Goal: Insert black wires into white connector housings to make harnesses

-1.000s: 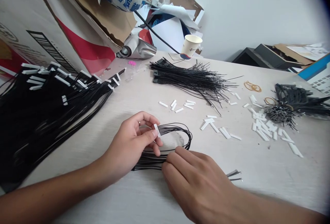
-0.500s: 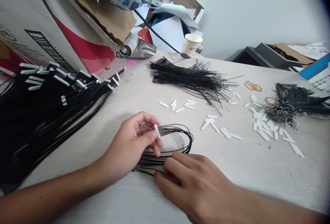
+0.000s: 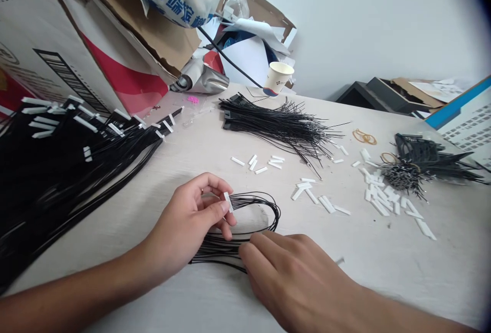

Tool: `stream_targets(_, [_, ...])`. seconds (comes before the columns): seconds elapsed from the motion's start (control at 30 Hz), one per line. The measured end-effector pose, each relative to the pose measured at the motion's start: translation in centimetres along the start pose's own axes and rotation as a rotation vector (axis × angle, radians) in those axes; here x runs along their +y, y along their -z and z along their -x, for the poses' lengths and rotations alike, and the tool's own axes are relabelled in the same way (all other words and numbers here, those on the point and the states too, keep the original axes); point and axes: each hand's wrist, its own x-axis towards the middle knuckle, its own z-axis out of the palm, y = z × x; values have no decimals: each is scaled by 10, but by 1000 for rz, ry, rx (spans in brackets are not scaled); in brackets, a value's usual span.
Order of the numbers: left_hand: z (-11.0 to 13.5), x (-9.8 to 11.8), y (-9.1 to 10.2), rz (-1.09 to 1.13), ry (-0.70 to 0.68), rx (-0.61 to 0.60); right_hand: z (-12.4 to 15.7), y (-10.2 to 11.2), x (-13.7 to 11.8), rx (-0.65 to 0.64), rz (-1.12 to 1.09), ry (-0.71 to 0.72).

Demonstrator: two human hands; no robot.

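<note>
My left hand (image 3: 187, 225) pinches a small white connector (image 3: 228, 202) between thumb and fingers. From that connector a bundle of thin black wires (image 3: 264, 210) loops round to the right and back along the table. My right hand (image 3: 291, 276) lies on the loose wire ends, its fingers curled and pressed down on them near the left hand. What the right fingertips hold underneath is hidden.
A big heap of black wires with white connectors (image 3: 69, 154) fills the left. Straight black wires (image 3: 280, 123) lie beyond, with loose white connectors (image 3: 318, 197), rubber bands (image 3: 364, 137), a paper cup (image 3: 278, 78), cardboard boxes (image 3: 57, 46) and another wire pile (image 3: 422, 161).
My right hand slid left along the wire ends and then back a little to the right. The left hand kept its pinch on the connector. The view shifted slightly.
</note>
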Motion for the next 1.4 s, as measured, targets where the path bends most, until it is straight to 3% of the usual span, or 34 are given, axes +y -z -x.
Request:
stream_targets(0.3, [-1,0,0,-20,-16,-9,8,18,6,-146,106,-20])
stream_targets(0.57, [-1,0,1,-26,-9,-11,5,24,3,-159,27,-75])
stream_targets(0.67, [0,-2,3,-36,-11,-8,0,41,8,-266,-196,-212])
stream_targets(0.77, [0,-2,4,-40,-11,-8,-5,60,23,-371,-555,-298])
stream_targets(0.9, [-1,-2,4,-35,3,-10,-3,69,55,-699,-1179,-231])
stream_targets(0.97, [-1,-2,3,-34,-1,-14,0,67,70,-773,-1405,-210])
stream_targets(1.1, [-1,-2,4,-45,-1,-16,6,60,85,-698,-1541,-155])
stream_targets(1.2, [-1,-2,3,-42,6,-16,4,56,83,-730,-1517,-101])
stream_targets(1.27, [-1,-1,2,-42,0,-15,1,53,76,-696,-1424,-160])
stream_targets(1.4, [-2,-1,1,-50,-5,-10,-8,42,50,-468,-1079,-402])
